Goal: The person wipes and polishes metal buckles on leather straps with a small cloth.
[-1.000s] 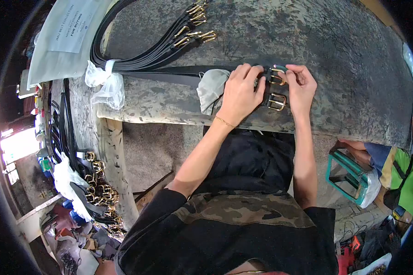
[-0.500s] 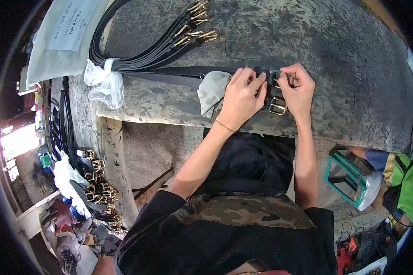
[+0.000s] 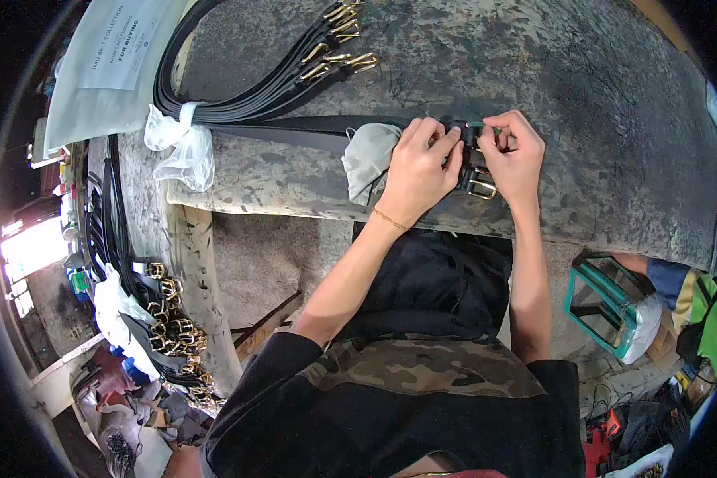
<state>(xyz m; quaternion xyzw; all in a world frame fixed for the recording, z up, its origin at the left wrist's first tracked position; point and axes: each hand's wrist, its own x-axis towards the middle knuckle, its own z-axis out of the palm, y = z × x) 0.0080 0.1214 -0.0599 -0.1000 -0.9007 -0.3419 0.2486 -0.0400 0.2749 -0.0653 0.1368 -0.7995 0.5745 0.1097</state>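
Observation:
Two black belts with gold buckles [image 3: 481, 183] lie side by side near the table's front edge. My left hand [image 3: 429, 163] presses on the belt ends beside the buckles, its thumb and fingers bent together on the black leather. My right hand [image 3: 515, 151] pinches a small green item [image 3: 476, 124] at the upper buckle; that item is mostly hidden by the fingers. A grey-white cloth pouch [image 3: 371, 157] rests against my left wrist, on top of the belt straps [image 3: 295, 125].
A bundle of black belts [image 3: 247, 107] with a plastic wrap [image 3: 185, 151] lies at the table's upper left, by a printed bag [image 3: 111, 72]. More buckled belts [image 3: 171, 319] hang at left. A green-framed object [image 3: 609, 307] and part of another person [image 3: 665, 280] are at right.
My right hand has shifted very slightly left with the green item. My left hand stays nearly where it was on the belts.

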